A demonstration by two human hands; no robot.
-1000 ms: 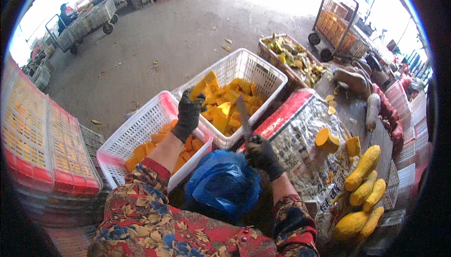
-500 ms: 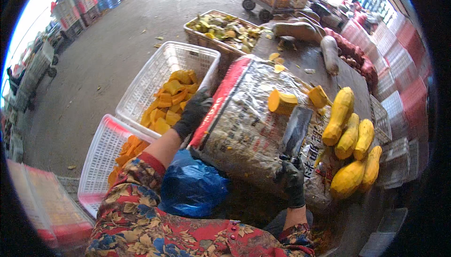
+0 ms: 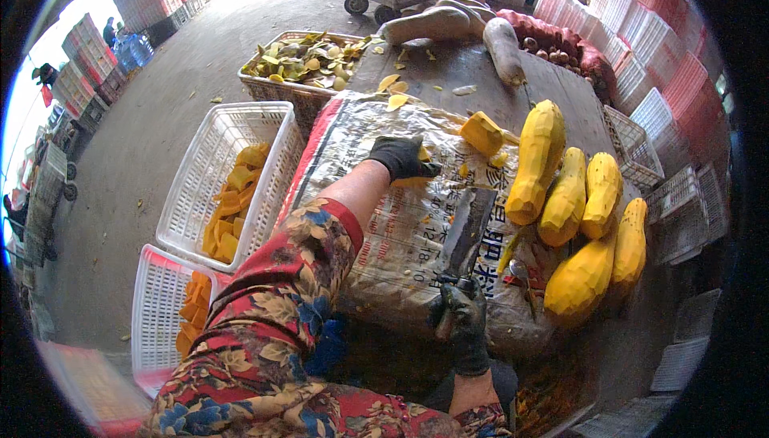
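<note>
While your right hand [image 3: 460, 318] holds the cleaver [image 3: 469, 226] in a closed grip, blade flat on the sack-covered surface [image 3: 376, 238], your left hand [image 3: 404, 157] covers a yellow chunk [image 3: 423, 153]; next, judged: steady it, then chop.

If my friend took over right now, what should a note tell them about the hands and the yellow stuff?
Left hand: black glove, reaching across the printed sack on the table, on a yellow chunk that it mostly hides.
Right hand: black glove, gripping a big knife whose blade lies flat on the sack.
Things: five peeled yellow squashes lie together to the right; one cut chunk sits above the left hand.
Done: cut pieces fill part of two white baskets on the left; peels fill a crate further off.
Left: the peeled squashes are still whole.
</note>
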